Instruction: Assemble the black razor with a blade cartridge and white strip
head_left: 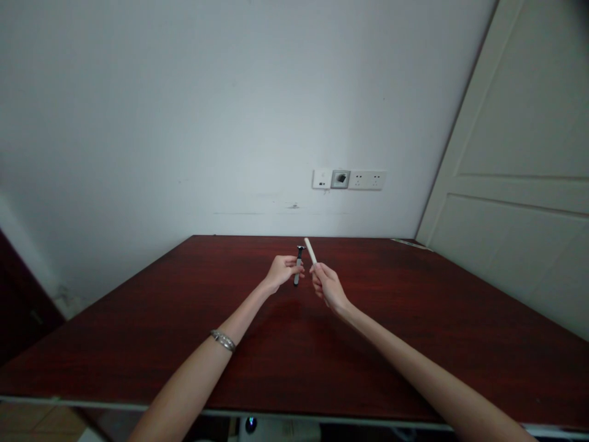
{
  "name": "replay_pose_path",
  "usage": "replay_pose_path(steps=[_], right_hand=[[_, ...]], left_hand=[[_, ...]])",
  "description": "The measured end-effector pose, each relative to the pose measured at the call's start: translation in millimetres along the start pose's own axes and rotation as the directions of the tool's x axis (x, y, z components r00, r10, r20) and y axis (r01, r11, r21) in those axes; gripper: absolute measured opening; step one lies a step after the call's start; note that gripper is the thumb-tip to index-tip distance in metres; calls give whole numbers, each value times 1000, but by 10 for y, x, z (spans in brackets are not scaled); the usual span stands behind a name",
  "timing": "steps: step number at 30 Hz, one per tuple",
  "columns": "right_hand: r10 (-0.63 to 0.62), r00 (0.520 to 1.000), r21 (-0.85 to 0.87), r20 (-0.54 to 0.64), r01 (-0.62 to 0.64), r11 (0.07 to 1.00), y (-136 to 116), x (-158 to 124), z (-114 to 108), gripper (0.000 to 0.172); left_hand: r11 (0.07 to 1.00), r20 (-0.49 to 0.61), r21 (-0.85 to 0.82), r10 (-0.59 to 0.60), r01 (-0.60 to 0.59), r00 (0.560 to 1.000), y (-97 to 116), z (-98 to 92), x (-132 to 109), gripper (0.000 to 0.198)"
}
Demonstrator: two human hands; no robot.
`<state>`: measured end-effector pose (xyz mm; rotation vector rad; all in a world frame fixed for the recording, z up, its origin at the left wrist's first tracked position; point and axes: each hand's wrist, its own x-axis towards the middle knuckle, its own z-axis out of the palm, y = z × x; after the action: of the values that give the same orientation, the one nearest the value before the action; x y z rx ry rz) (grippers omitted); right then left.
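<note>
My left hand [281, 272] grips a razor [298, 268] with a grey and black handle, its T-shaped head pointing up and away from me. Fingers and thumb close around the middle of the handle. Just to the right, my right hand [327, 283] is closed on a slim white stick [310, 250], holding it by the lower end. The stick leans up and to the left, its rounded tip close to the razor head but apart from it. What the stick is cannot be made out, as its lower end is hidden in my fingers. Both things are held above the table.
A dark red wooden table [184, 319] spreads under my hands, its far edge against a white wall. Wall sockets [367, 180] sit above that edge. A pale panelled door [515, 202] stands at the right. A thin flat strip [411, 244] lies at the far right corner.
</note>
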<state>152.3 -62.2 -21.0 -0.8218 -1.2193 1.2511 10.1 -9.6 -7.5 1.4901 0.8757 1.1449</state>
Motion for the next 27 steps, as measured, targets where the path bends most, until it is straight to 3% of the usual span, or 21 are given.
replay_pose_path(steps=[3, 9, 14, 20, 27], right_hand=[[39, 999, -15, -3, -39, 999, 45, -22, 20, 40], [-9, 999, 70, -39, 12, 997, 23, 5, 3, 39], [72, 997, 19, -20, -72, 997, 78, -23, -27, 40], [-26, 998, 63, -58, 30, 998, -121, 53, -49, 38], [74, 997, 0, -37, -74, 997, 83, -110, -3, 40]], left_hand=[[1000, -12, -2, -18, 18, 1000, -41, -16, 14, 19], [1000, -36, -4, -5, 5, 999, -82, -39, 37, 19], [1000, -25, 24, -9, 10, 1000, -114, -49, 37, 19], [1000, -41, 6, 1, 0, 999, -118, -43, 37, 22], [1000, -24, 17, 4, -4, 1000, -150, -30, 39, 20]])
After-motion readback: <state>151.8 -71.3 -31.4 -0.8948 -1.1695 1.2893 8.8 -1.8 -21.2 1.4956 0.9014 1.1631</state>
